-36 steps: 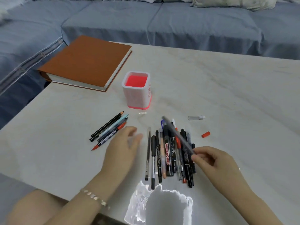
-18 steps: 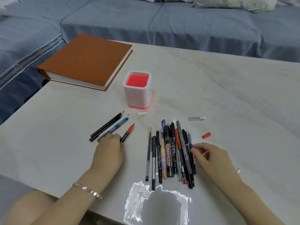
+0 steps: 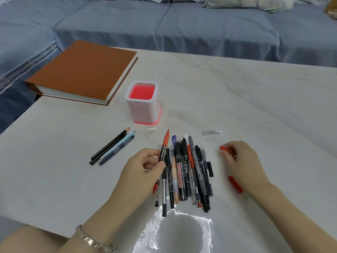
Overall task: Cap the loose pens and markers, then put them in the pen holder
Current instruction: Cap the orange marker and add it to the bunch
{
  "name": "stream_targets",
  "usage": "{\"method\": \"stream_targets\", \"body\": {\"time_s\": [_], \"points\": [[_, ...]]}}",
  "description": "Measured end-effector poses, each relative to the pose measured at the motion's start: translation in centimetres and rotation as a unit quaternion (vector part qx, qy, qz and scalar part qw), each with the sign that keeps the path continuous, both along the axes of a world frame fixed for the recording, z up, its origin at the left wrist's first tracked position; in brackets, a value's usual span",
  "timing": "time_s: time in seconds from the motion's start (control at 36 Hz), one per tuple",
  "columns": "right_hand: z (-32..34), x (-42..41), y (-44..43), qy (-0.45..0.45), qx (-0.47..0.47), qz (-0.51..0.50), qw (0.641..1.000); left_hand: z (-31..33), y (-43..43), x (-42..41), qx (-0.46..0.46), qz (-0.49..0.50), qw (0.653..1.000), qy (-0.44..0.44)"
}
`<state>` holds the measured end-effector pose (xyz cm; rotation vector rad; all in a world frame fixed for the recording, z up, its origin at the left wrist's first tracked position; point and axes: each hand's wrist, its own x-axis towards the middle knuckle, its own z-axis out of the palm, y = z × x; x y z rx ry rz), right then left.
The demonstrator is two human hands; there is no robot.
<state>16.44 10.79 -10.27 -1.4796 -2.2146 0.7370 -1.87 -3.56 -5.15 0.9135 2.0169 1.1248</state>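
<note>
Gripping left hand (image 3: 140, 172): fingers curled round uncapped red-tipped black pen (image 3: 165, 145).
Right hand (image 3: 242, 161): fingertips pinch small red plastic cap (image 3: 223, 148).
White square pen holder (image 3: 142, 110): upright, just beyond.

Bare forearms; silver link bracelet (image 3: 94, 241) on left wrist.

"WHITEBOARD" on black marker (image 3: 179, 175)
</note>
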Motion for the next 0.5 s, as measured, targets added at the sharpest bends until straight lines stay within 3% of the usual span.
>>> {"method": "stream_targets", "body": {"time_s": [0.08, 0.14, 0.19, 0.33, 0.5], "points": [[1.0, 0.1, -1.9, 0.098, -0.068, -0.047, 0.992, 0.5, 0.4, 0.5, 0.041, 0.056, 0.982, -0.173], [1.7, 0.3, -3.1, 0.151, -0.121, -0.049, 0.980, 0.8, 0.7, 0.9, 0.076, 0.109, 0.940, -0.314], [2.5, 0.6, -4.2, 0.214, -0.167, -0.049, 0.961, 1.1, 0.9, 1.1, 0.105, 0.148, 0.900, -0.397], [5.0, 0.8, -6.6, 0.377, -0.258, -0.085, 0.886, 1.7, 1.1, 2.0, 0.152, 0.178, 0.845, -0.480], [6.9, 0.2, -8.6, 0.426, -0.258, -0.102, 0.861, 1.7, 0.7, 2.9, 0.165, 0.181, 0.835, -0.494]]}}
